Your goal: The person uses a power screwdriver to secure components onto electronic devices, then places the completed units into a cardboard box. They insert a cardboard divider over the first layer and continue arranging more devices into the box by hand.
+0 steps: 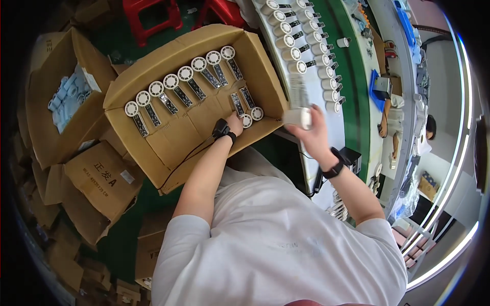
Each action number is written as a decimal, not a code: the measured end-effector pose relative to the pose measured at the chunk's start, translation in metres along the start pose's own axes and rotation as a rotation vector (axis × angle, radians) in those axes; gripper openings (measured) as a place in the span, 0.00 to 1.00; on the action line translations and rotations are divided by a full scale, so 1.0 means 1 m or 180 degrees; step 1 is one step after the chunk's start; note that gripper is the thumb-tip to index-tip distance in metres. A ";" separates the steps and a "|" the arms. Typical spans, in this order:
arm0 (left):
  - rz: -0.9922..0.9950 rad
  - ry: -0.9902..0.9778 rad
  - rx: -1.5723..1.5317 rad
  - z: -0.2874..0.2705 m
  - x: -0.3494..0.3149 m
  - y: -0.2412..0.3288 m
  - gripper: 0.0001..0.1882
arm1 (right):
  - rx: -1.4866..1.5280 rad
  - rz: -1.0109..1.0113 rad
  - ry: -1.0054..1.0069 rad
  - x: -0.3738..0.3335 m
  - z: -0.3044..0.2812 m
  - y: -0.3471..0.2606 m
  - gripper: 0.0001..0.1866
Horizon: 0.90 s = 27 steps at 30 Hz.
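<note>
My right hand [315, 133], over the edge of the white table, is closed on a motion-blurred white fan unit [298, 118], a round head with a strip pointing away. My left hand [234, 124] reaches into the near right part of the open carton [178, 148]. Its fingers, partly hidden, close at the round end of another white fan unit [246, 121] with a dark circuit-board strip. Right beside that one lies a similar fan unit [256, 113]. Along the carton's far side runs a slanted row of several more fan units [171, 81], strips toward me.
More fan units [291, 54] stand in rows on the white table [326, 140]. A black cord [189, 157] runs from my left wrist across the carton. On the left are a carton of pale blue pieces [69, 97] and another carton [99, 176]. Red stools [153, 25] stand behind; a co-worker's arm [384, 125] shows at right.
</note>
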<state>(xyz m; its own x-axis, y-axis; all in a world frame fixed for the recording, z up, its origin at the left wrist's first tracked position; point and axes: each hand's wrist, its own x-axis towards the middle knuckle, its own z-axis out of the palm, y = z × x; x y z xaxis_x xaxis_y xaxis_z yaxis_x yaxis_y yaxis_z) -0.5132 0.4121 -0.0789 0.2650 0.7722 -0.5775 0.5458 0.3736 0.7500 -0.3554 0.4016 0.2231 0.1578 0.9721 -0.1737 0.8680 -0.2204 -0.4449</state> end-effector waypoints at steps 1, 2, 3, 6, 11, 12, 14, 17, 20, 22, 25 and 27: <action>0.0001 0.0026 -0.0047 -0.001 0.001 0.000 0.21 | -0.0013 -0.0004 -0.0318 0.007 0.016 -0.017 0.32; -0.0019 -0.0089 0.0064 -0.003 0.004 0.000 0.20 | -0.0044 -0.0090 -0.0374 0.012 0.036 -0.033 0.32; -0.0066 -0.0200 0.0171 -0.005 0.003 -0.001 0.18 | -0.0067 -0.0180 -0.0457 0.015 0.057 -0.045 0.32; -0.0087 -0.0386 0.0428 -0.025 -0.011 -0.011 0.17 | -0.0449 -0.0448 -0.0719 0.022 0.119 -0.054 0.33; -0.0845 0.0358 -0.0515 -0.083 -0.042 -0.084 0.18 | -0.0848 -0.0568 -0.1122 0.012 0.193 -0.065 0.32; -0.0877 0.0381 -0.0519 -0.085 -0.043 -0.089 0.18 | -0.0900 -0.0453 -0.1193 0.009 0.205 -0.066 0.33; -0.0751 0.0238 -0.1690 -0.094 -0.047 -0.088 0.19 | -0.1005 -0.0213 -0.1341 0.003 0.223 -0.071 0.33; -0.0735 0.0090 -0.2111 -0.090 -0.048 -0.080 0.20 | -0.1147 -0.0036 -0.1355 -0.009 0.243 -0.072 0.33; -0.0744 -0.0151 -0.1719 -0.081 -0.044 -0.064 0.21 | -0.1336 0.0217 -0.1317 -0.005 0.276 -0.046 0.32; -0.0505 0.0158 -0.0577 -0.072 -0.044 -0.052 0.21 | -0.1597 0.0477 -0.1296 0.002 0.299 -0.016 0.31; -0.0435 0.0391 0.0318 -0.057 -0.042 -0.061 0.21 | -0.1749 0.0081 -0.1526 0.000 0.278 -0.029 0.28; -0.0512 0.0598 0.0876 -0.050 -0.039 -0.073 0.21 | -0.1812 -0.0101 -0.1616 0.002 0.242 -0.044 0.26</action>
<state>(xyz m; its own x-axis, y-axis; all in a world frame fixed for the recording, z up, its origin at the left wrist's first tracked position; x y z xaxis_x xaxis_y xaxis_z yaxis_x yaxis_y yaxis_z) -0.6031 0.3810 -0.0950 0.0219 0.8053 -0.5925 0.7687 0.3654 0.5250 -0.5075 0.3935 0.0295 0.0125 0.7906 -0.6123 0.9990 0.0163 0.0414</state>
